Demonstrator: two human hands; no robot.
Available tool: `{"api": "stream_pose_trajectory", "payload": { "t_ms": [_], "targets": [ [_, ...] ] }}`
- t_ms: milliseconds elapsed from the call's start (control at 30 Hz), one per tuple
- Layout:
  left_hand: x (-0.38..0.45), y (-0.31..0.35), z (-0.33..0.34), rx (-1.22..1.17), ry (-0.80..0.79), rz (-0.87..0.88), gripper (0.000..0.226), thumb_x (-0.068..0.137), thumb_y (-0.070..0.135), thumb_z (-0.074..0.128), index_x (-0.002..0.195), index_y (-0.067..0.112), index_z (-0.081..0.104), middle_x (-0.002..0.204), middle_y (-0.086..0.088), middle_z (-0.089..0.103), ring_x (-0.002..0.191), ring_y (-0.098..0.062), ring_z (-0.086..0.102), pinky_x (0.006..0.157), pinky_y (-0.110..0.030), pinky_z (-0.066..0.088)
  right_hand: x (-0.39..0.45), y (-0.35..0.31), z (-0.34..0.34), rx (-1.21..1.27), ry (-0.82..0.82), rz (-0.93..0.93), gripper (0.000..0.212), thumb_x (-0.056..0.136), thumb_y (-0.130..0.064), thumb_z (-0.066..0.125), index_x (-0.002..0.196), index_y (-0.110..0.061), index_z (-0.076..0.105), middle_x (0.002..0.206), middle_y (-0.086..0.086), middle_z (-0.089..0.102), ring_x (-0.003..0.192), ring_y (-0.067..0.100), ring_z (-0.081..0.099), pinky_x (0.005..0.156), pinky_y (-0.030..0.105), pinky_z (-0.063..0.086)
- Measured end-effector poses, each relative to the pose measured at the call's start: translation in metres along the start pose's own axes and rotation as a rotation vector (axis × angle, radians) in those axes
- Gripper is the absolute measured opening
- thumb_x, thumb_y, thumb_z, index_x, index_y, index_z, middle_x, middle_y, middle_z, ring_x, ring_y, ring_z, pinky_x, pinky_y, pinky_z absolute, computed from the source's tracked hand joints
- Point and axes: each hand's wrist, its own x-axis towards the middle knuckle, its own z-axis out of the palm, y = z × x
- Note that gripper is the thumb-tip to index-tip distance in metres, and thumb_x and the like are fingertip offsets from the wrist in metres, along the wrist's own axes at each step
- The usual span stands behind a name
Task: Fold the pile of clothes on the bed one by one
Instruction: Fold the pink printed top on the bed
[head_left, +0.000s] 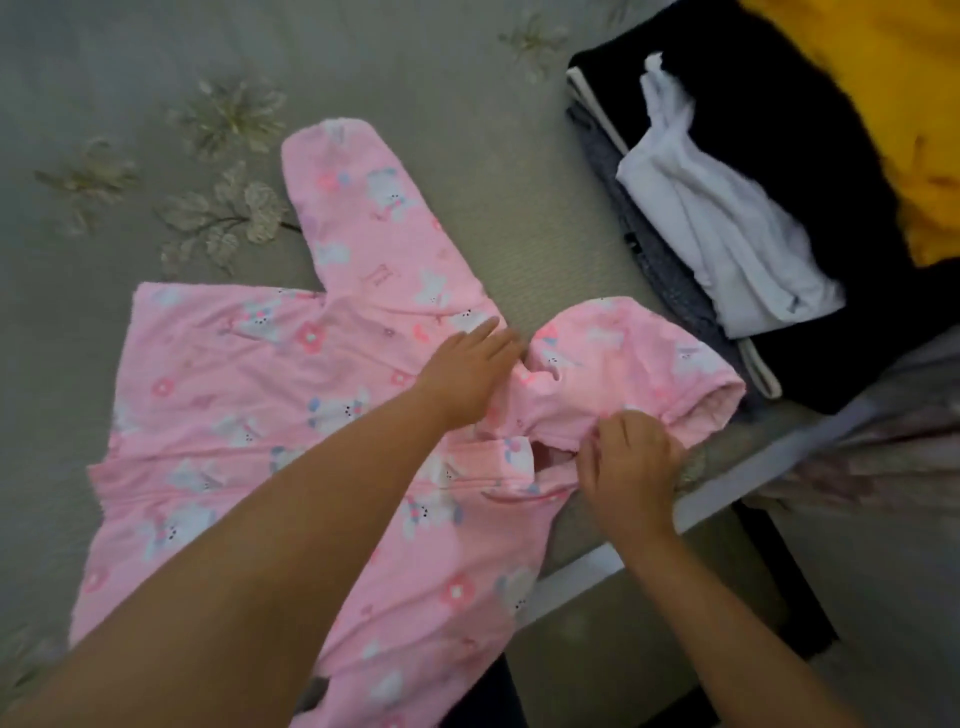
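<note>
One pink hooded fleece garment with a bunny-and-flower print (249, 384); one white crumpled cloth (727, 234); one black folded garment (769, 104); one yellow fabric piece (893, 104); one grey speckled folded garment (654, 249); two bare hands, left hand (467, 374) and right hand (631, 467).

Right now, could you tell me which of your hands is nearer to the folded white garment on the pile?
Right. The right hand pinches the pink top's edge, below the white garment. The left hand presses flat on the top, farther left of it.
</note>
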Motion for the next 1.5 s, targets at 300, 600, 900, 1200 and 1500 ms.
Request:
{"api": "stream_pose_trajectory", "payload": {
  "t_ms": [300,600,900,1200,1500],
  "targets": [
    [0.014,-0.002,-0.014,0.319,-0.126,0.04,0.029,0.091,0.01,0.039,0.118,0.004,0.043,0.118,-0.016,0.056,0.114,-0.032,0.046,0.095,-0.037,0.028,-0.092,-0.025,0.058,0.177,-0.604,0.553,0.063,0.079,-0.054,0.058,0.122,-0.008,0.051,0.142,0.008,0.032,0.137,0.024,0.015,0.108,0.049,0.006],
    [-0.061,-0.046,-0.024,0.189,0.067,-0.465,0.024,0.095,0.012,0.034,0.117,0.004,0.043,0.105,-0.017,0.062,0.096,-0.036,0.058,0.075,-0.036,0.033,-0.037,-0.068,0.051,0.59,-0.335,0.656,0.019,0.09,-0.007,0.05,0.106,0.004,0.054,0.104,0.024,0.06,0.098,0.036,0.056,0.079,0.037,0.038],
    [-0.21,-0.097,-0.064,0.027,0.314,-0.899,0.027,0.096,0.019,0.032,0.116,0.002,0.037,0.098,-0.022,0.062,0.088,-0.041,0.059,0.062,-0.035,0.025,0.091,-0.141,-0.016,0.288,-0.236,-0.212,0.019,0.091,-0.008,0.045,0.106,-0.003,0.056,0.1,0.025,0.059,0.09,0.041,0.054,0.064,0.041,0.036],
    [-0.347,-0.111,-0.074,-0.348,-0.121,-0.889,0.032,0.098,0.02,0.029,0.117,0.002,0.049,0.123,-0.019,0.053,0.11,-0.031,0.051,0.077,-0.032,0.037,0.075,-0.231,-0.064,0.146,-0.801,-0.637,0.033,0.095,-0.016,0.046,0.127,-0.008,0.05,0.129,0.014,0.054,0.113,0.024,0.052,0.084,0.025,0.031],
    [-0.328,-0.167,-0.104,-0.164,0.75,-0.753,0.016,0.091,0.017,0.049,0.097,0.005,0.059,0.089,-0.02,0.066,0.08,-0.035,0.062,0.061,-0.035,0.045,0.134,-0.267,-0.071,0.176,-0.114,-0.662,0.016,0.082,-0.001,0.052,0.09,0.002,0.065,0.081,0.024,0.066,0.074,0.038,0.063,0.061,0.038,0.047]
  ]
}}
